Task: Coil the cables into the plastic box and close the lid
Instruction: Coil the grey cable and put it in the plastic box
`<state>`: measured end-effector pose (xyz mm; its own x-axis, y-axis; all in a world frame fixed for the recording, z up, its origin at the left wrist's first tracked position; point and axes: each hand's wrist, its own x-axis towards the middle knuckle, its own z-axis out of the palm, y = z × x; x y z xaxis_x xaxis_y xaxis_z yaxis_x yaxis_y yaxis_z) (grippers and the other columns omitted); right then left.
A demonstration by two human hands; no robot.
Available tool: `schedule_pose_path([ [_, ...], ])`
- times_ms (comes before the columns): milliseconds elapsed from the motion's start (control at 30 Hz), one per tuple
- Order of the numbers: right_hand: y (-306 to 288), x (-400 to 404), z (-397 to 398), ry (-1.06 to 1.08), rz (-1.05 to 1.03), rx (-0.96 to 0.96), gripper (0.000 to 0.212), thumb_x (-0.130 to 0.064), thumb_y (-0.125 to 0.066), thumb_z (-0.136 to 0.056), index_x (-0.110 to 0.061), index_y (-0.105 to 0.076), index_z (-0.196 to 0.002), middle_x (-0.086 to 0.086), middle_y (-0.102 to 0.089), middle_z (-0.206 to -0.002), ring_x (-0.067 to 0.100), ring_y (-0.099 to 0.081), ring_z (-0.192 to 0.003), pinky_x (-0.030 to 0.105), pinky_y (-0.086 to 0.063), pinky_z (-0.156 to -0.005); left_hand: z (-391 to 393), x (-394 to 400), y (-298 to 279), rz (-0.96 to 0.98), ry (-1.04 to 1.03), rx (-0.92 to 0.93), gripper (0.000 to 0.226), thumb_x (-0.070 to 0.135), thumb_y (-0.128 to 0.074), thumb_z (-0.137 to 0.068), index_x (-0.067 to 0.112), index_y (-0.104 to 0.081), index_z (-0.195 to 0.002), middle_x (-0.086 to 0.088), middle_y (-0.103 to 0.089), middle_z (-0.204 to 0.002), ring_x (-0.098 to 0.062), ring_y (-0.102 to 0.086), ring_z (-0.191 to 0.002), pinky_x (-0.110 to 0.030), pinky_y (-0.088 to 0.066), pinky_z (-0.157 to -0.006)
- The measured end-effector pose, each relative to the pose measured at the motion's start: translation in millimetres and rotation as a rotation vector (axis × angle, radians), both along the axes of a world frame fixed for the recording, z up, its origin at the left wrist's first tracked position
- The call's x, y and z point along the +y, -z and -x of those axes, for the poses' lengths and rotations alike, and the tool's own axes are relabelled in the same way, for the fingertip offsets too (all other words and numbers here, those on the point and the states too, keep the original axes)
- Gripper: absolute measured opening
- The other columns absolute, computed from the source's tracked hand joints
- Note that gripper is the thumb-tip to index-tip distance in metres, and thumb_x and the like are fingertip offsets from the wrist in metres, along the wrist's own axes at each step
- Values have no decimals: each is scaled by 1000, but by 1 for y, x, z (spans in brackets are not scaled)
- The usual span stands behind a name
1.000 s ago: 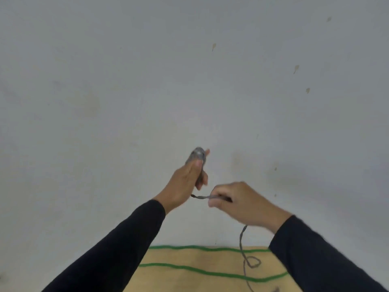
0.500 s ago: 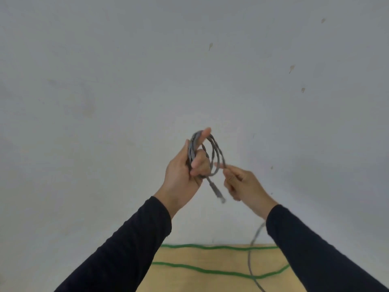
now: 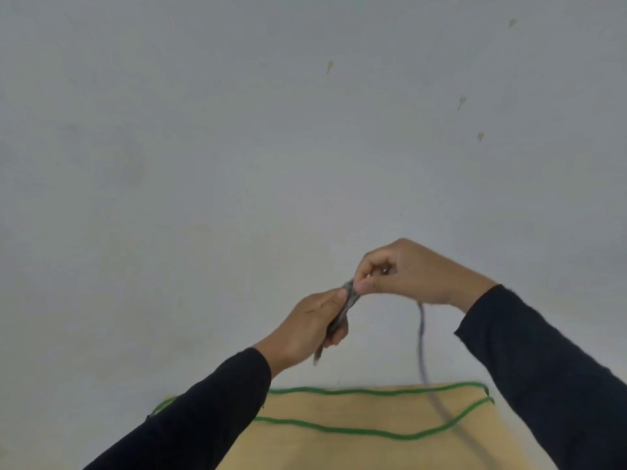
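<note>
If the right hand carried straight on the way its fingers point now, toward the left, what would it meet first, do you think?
Almost at once the left hand: the right hand pinches the grey cable just where the left thumb clamps the coil. They look about level, though one view leaves depth uncertain.

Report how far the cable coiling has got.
Done: a few loops of the grey cable sit bunched in the left hand. In hand: the right hand feeds more onto them. Left: its tail hangs loose to the table, the green cable lies uncoiled; no box in view.
</note>
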<state>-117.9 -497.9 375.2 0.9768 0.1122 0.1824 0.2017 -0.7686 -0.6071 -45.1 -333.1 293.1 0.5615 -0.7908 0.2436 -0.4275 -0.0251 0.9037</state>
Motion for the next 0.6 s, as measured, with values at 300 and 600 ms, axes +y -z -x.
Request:
schedule_pose_path([
  [300,35,-27,-10,127,-527,-212,22,-32,-58,-80,-22,-73,-93,0,-35,-50,14,-26,-46,20,-22,-42,5,-4,-33,433,344,533,46,19,-20,-98,9,-55,-125,13,-32,-39,-2,-24,-37,-19,-18,-45],
  [600,101,36,-1,61,-170,-31,27,-28,-43,-96,-20,-66,-109,-15,-47,-58,0,-44,-49,14,-35,-55,-31,-10,-66,494,-207,277,38,36,-20,-102,33,-52,-122,4,-47,-53,-11,-37,-50,-24,-33,-60],
])
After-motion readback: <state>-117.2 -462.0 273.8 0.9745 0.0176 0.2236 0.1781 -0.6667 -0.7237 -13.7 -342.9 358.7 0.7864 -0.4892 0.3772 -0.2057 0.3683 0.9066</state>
